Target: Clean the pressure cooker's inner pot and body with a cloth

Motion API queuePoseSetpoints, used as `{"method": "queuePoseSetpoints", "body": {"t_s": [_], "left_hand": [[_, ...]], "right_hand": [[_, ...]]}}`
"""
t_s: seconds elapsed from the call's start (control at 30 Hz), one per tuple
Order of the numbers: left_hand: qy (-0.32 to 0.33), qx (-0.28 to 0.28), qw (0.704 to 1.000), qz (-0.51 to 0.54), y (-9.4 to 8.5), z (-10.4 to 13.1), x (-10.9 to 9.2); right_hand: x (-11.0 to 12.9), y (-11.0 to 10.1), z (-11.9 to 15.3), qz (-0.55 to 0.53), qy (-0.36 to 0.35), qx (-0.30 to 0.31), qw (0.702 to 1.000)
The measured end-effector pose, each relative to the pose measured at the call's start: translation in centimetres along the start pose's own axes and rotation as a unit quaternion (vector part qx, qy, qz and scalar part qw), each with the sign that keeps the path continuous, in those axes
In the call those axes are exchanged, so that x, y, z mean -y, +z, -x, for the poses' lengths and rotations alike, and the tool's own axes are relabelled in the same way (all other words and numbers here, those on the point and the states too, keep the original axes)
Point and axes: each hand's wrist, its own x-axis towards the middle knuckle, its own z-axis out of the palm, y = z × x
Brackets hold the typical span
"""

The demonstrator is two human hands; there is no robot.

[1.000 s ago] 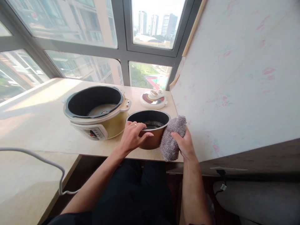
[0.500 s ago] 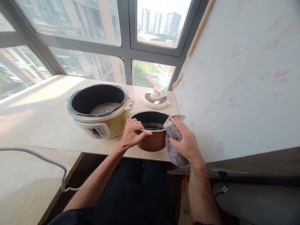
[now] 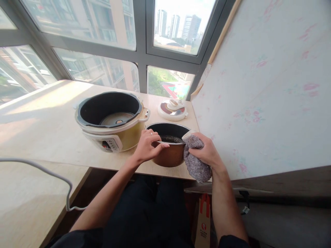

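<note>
A window (image 3: 141, 57) fills 10 to 12 o'clock, and a flower-patterned wall (image 3: 271, 89) rises at 2 to 3 o'clock, directions being read from the pot. The pale bench (image 3: 51, 137) carries the cooker (image 3: 113, 130), which stands open at 10 o'clock, a handle at its right side. The brown pot (image 3: 169, 155) stands upright near the bench's front edge, its dark inside facing up. A paper bag (image 3: 203, 225) with red handles is below bench level at 5 o'clock. The white lid (image 3: 172, 112) lies on the bench at 12 o'clock. At 4 o'clock the right hand (image 3: 207, 150) has its fingers clenched around a bunched grey cloth (image 3: 198, 167), which touches the pot's rim and side. At 9 o'clock the left hand (image 3: 148, 146) grasps the rim, fingers hooked over it and thumb outside; one finger wears a ring (image 3: 151, 133).
</note>
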Motion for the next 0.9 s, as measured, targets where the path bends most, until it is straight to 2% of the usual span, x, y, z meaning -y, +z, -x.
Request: {"method": "queuePoseSetpoints", "body": {"t_s": [0.17, 0.3, 0.4, 0.47, 0.6, 0.77, 0.9], "left_hand": [[0.070, -0.002, 0.994, -0.086, -0.1, 1.0, -1.9], [0.106, 0.000, 0.980, -0.170, 0.6, 0.6, -4.3], [0.113, 0.009, 0.976, -0.186, 1.6, 0.0, -5.7], [0.102, -0.004, 0.979, -0.175, 2.3, -0.2, -6.2], [0.066, -0.088, 0.986, -0.125, 3.3, -0.1, -6.1], [0.018, -0.195, 0.976, -0.091, 3.6, -0.4, -5.2], [-0.008, -0.276, 0.956, -0.094, 3.6, -1.1, -4.4]], "right_hand": [[2.1, 0.6, 0.5, 0.026, 0.040, -0.012, 0.999], [4.1, 1.1, 0.8, 0.053, 0.063, -0.046, 0.996], [5.3, 1.6, 1.0, 0.073, 0.063, -0.066, 0.993], [5.8, 1.9, 1.2, 0.074, 0.052, -0.092, 0.992], [6.4, 2.6, 1.6, 0.078, 0.001, -0.145, 0.986], [6.7, 3.1, 1.9, 0.077, -0.047, -0.126, 0.988], [5.8, 2.9, 2.2, 0.075, -0.044, -0.157, 0.984]]}}
